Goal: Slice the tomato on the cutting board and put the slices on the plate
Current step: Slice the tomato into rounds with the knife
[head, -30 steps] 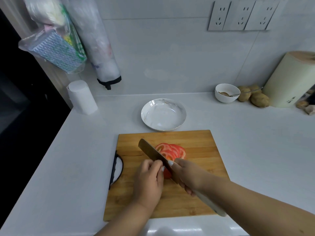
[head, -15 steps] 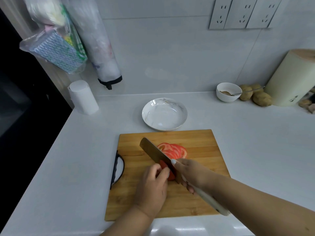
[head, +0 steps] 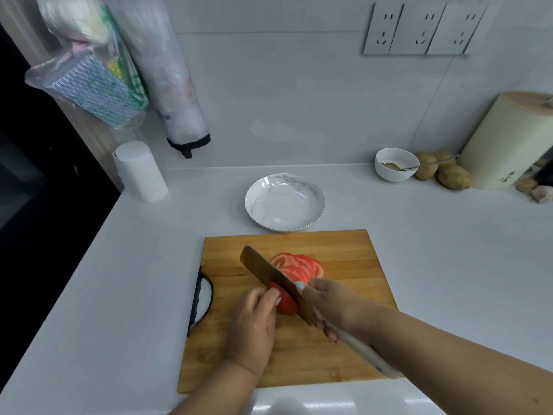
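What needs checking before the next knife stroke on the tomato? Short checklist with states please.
1. Right hand grips the knife at its handle: ok.
2. Left hand holds the uncut tomato piece steady on the cutting board: ok.
3. Left fingers clear of the blade: cannot tell, they sit very close beside it.
4. Cut tomato slices lie on the far side of the blade, out of its path: ok.
5. Plate beyond the board, bare and ready for slices: ok.
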Action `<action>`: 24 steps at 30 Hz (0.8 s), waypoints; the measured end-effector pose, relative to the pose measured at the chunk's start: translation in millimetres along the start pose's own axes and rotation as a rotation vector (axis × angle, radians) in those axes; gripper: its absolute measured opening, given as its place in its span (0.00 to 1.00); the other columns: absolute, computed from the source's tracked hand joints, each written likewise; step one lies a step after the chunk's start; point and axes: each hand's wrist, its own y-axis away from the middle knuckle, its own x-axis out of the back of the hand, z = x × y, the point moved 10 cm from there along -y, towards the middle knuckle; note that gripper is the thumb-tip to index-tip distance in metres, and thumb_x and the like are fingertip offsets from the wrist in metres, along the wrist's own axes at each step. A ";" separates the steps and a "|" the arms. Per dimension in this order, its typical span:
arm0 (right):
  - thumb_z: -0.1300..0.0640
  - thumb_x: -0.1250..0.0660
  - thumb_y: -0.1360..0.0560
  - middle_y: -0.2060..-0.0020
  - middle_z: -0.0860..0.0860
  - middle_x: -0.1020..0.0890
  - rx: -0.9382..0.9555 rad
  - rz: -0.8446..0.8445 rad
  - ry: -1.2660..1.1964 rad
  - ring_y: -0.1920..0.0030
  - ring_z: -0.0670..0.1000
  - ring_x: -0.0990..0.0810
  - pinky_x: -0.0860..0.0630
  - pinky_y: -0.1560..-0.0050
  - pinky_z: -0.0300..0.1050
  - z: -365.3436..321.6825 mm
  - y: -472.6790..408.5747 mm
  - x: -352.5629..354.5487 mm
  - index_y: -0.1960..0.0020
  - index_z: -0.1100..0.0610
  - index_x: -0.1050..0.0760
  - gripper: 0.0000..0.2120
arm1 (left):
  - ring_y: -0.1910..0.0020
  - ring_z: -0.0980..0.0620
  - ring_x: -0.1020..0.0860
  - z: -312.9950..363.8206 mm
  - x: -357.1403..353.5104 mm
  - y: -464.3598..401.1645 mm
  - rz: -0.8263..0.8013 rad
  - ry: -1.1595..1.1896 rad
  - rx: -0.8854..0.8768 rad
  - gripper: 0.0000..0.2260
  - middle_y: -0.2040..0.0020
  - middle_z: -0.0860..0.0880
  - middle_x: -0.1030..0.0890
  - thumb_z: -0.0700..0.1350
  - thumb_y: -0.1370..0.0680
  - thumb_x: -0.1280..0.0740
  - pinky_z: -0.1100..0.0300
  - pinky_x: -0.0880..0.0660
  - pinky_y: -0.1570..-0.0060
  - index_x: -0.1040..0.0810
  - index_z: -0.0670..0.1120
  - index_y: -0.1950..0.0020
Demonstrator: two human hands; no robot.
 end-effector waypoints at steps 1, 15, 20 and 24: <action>0.38 0.47 0.20 0.74 0.49 0.25 -0.003 0.003 0.002 0.79 0.47 0.29 0.29 0.75 0.39 -0.5 1.4 1.3 0.47 0.53 0.28 0.20 | 0.57 0.51 0.23 -0.1 -0.3 -0.5 -0.001 0.000 -0.001 0.12 0.55 0.48 0.22 0.38 0.27 0.33 0.61 0.23 0.62 0.26 0.49 0.45; 0.39 0.48 0.20 0.73 0.51 0.27 0.006 0.016 0.052 0.79 0.48 0.30 0.30 0.75 0.38 -18.3 54.8 26.6 0.56 0.52 0.30 0.19 | 0.55 0.50 0.22 -3.7 -5.3 -3.6 -0.029 -0.037 0.070 0.10 0.52 0.46 0.21 0.37 0.27 0.31 0.64 0.27 0.58 0.21 0.46 0.46; 0.40 0.49 0.19 0.72 0.51 0.27 -0.008 0.018 0.076 0.79 0.48 0.30 0.29 0.74 0.38 -14.6 60.5 27.0 0.55 0.51 0.30 0.18 | 0.55 0.49 0.22 -2.6 -4.7 -4.0 -0.021 -0.029 0.062 0.12 0.53 0.46 0.21 0.37 0.27 0.30 0.63 0.26 0.60 0.22 0.46 0.46; 0.39 0.49 0.19 0.72 0.52 0.26 -0.021 0.006 0.068 0.79 0.48 0.30 0.29 0.75 0.38 -11.5 62.6 26.1 0.59 0.46 0.32 0.16 | 0.57 0.49 0.23 -3.2 -4.1 -4.4 -0.014 -0.017 0.056 0.12 0.54 0.46 0.22 0.36 0.28 0.30 0.59 0.23 0.62 0.24 0.48 0.47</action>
